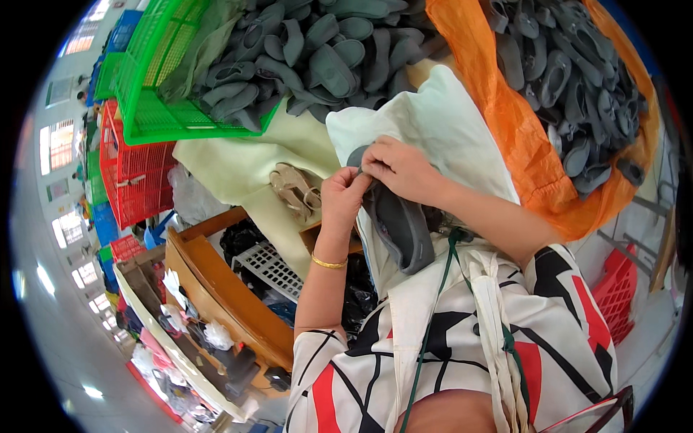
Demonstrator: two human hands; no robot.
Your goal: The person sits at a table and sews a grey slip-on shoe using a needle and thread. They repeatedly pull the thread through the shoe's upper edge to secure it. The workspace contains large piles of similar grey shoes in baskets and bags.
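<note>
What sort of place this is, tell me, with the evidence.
Probably a shoe workshop or factory: heaped grey shoes, an orange sack holding more, and one grey shoe being handled.

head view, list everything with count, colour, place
Held shoe: 1, grey, centre
Heaped shoes: many, grey, top centre
Orange bag: 1, orange, upper right
Bagged shoes: many, grey, in orange bag
Large green crate: 1, green, upper left
Red crates: several, red, left
Red basket: 1, red, right
Sandals: about 2, beige, left of centre
Sheet: 1, pale yellow, under sandals
Cloth: 1, white, upper centre
Wooden unit: 1, brown, lower left
Perforated tray: 1, white, left of centre
Clutter: uncounted, mixed, lower left
Apron: 1, cream, bottom
Patterned top: 1, white-black-red, bottom
Bracelet: 1, gold, left wrist
Left hand: 1, bare, on held shoe
Right hand: 1, bare, on held shoe
</note>
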